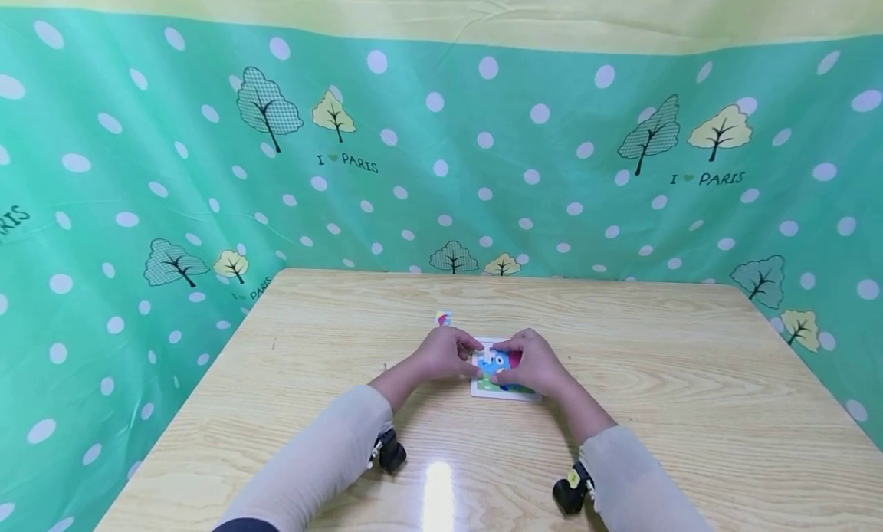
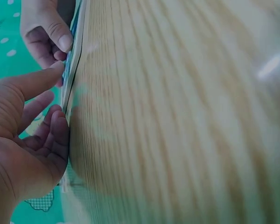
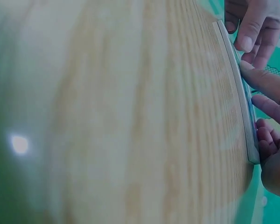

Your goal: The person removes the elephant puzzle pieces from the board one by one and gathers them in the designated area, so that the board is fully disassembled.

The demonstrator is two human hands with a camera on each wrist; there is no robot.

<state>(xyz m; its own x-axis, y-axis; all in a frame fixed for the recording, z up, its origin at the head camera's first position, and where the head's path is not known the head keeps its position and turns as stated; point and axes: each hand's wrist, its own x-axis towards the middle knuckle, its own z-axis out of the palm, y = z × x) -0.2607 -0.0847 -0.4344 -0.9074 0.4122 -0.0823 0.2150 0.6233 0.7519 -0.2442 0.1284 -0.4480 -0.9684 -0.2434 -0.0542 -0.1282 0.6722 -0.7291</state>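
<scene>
A small jigsaw puzzle in a white-rimmed tray (image 1: 507, 396) lies flat on the table, showing a blue cartoon animal with a red part. My left hand (image 1: 447, 353) reaches over its left edge, thumb and forefinger apart with their tips touching the picture. From the right side, my right hand (image 1: 534, 362) lays its thumb and forefinger on the picture, partly hiding it. Seen from the right wrist, the right thumb (image 3: 263, 80) rests on the tray close to the left hand's fingertips. A loose puzzle piece (image 1: 443, 317) lies just behind the left hand.
The wooden table (image 1: 331, 455) extends around the tray. Behind it hangs a green dotted curtain (image 1: 414, 172) with printed trees. A black wrist camera (image 1: 392, 451) is strapped under the left sleeve, and another camera (image 1: 569, 495) under the right.
</scene>
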